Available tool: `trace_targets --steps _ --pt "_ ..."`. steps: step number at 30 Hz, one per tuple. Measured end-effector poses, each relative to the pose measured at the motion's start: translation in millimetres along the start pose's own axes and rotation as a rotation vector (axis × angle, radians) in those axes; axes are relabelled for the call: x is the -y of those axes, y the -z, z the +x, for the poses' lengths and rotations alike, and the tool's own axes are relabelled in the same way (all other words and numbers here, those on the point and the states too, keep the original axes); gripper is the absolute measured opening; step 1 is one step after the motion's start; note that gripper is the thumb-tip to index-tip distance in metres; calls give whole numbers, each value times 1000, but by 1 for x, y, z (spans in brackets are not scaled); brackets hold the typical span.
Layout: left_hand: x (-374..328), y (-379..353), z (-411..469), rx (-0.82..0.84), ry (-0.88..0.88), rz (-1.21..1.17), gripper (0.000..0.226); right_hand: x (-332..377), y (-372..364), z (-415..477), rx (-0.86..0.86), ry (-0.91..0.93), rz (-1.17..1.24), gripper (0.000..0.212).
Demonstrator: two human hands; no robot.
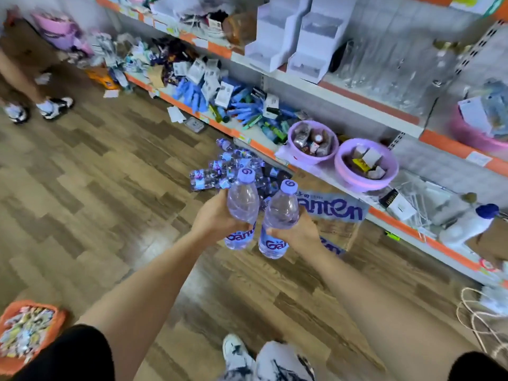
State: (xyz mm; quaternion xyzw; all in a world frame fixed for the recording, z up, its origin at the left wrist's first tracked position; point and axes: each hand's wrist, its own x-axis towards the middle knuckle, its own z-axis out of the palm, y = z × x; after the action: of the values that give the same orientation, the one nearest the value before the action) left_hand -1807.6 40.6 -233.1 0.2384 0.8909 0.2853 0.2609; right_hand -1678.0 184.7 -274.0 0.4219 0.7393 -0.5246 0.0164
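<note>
While held out over the wooden floor (82, 188), gripped upright and just beside each other: left bottle (243, 199) in the left hand (217, 218), right bottle (281, 213) in the right hand (298, 232). Left fingers (247, 227) curled round the bottle, mostly hidden behind it, only the tips showing above the label. Right fingers wrapped round the lower half, largely out of sight on the far side, covering the end of the printed name. Lilac caps on both.

Behind them on the floor, a heap of bottles (217, 169), blurred, number impossible to tell, partly masked by the two in hand. Just right of the heap, a cardboard box (341, 215), its print partly hidden by the right bottle and hand. Above, on the lowest shelf (395, 222), a purple bowl (310, 159) and a second purple bowl (357, 184), both filled with small items too blurred to name.

Cut off at the top left, another person's legs and shoes (56, 107). Cut off at the bottom left corner, an orange basket (55, 323). Own shoe (236, 350) at the bottom edge, half covered by patterned cloth.
</note>
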Motion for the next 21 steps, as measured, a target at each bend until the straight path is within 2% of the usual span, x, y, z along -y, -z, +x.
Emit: trace_targets --steps 3,11,16,21 --pt "1 0 51 109 -14 86 73 5 1 30 -48 -63 35 71" --pt "-10 -41 172 309 -101 147 68 -1 4 122 -142 -187 94 72" --pt "3 -84 236 429 -185 189 56 -32 -3 171 -199 -269 137 65" --pt "45 -145 293 528 -178 173 62 -86 -36 221 -249 -360 205 64"
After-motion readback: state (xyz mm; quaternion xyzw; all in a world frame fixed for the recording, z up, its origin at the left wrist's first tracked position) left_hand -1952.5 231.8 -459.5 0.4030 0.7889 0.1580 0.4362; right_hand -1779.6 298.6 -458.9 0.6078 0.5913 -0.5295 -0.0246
